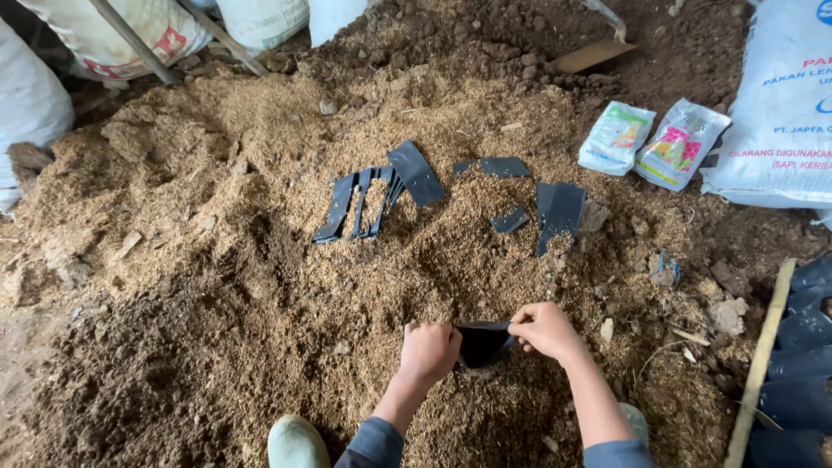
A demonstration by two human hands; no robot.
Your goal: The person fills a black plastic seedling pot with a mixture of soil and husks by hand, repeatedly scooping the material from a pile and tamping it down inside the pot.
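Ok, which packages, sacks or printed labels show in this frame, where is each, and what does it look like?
Large white sack: right edge, woven, bulging, red and blue print.
Two small pouches: lying side by side left of that sack, white with green, yellow and pink panels.
White sack with red mark: top left, behind two leaning poles.
Plain white sacks: top centre, cut off by the frame.

Both forearms reach forward from the near edge, side by side. The left hand is curled into a fist. The right hand pinches with fingertips pointing left.
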